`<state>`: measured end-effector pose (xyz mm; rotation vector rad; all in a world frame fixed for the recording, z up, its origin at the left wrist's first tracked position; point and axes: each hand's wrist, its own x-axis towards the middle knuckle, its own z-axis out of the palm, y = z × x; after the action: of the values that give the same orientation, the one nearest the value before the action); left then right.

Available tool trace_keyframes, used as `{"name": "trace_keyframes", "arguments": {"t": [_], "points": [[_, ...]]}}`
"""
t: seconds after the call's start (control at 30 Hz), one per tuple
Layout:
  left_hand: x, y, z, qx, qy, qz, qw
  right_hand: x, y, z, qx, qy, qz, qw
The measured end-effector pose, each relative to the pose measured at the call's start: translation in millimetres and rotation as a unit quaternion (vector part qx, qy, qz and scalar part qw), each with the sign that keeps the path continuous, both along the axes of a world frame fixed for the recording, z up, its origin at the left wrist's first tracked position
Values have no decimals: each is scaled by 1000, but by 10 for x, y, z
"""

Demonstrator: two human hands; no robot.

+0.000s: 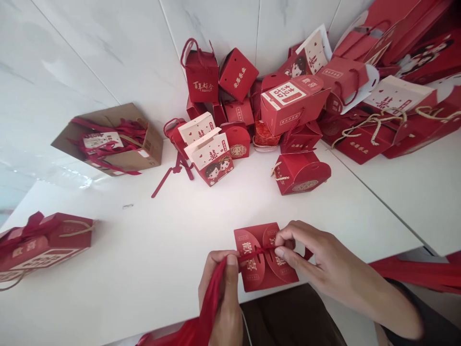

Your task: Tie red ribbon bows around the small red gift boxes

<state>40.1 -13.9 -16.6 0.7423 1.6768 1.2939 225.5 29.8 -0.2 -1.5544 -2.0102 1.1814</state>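
Observation:
A red gift box (252,283) with gold lettering sits at the table's front edge, its two rounded flaps meeting on top. Across those flaps runs a red ribbon (257,252), which passes through the slots near the middle. My left hand (223,288) is closed on the ribbon at the box's left side, and a long length trails down from it past the table edge. At the right flap, my right hand (306,252) pinches the ribbon between thumb and forefinger. A short ribbon end shows behind the right fingers.
Several red gift boxes (237,74) are piled along the wall. A cardboard box (153,149) full of red ribbons stands at the back left. Another ribboned red box (68,233) lies at the left. A small loop (127,206) and ribbon strips (161,182) lie on the white table (144,269).

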Motion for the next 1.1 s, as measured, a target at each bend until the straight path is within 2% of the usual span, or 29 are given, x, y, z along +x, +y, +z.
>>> {"name": "trace_keyframes", "arguments": {"t": [0.23, 0.4, 0.47, 0.53, 0.6, 0.67, 0.77, 1.1], "points": [[-59, -77, -128, 2, -71, 37, 997, 50, 1, 18, 10, -20, 20, 1000], [-107, -100, -232, 11, -94, 23, 995, 76, -16, -13, 63, -10, 9, 998], [-103, -135, -248, 50, -36, -13, 998, 66, -42, -30, 114, -8, -6, 993], [-79, -174, -238, 107, 80, -71, 989, 43, -74, -40, 151, -13, 0, 988], [-59, -197, -218, 143, 199, -134, 960, 11, -102, -47, 156, -22, 24, 987], [-60, -194, -208, 146, 263, -187, 935, -19, -119, -56, 152, -28, 43, 987], [-96, -158, -222, 151, 273, -228, 922, -48, -126, -66, 149, -24, 47, 988], [-115, -120, -223, 122, 263, -240, 927, -48, -97, -51, 101, 7, 43, 994]]}}
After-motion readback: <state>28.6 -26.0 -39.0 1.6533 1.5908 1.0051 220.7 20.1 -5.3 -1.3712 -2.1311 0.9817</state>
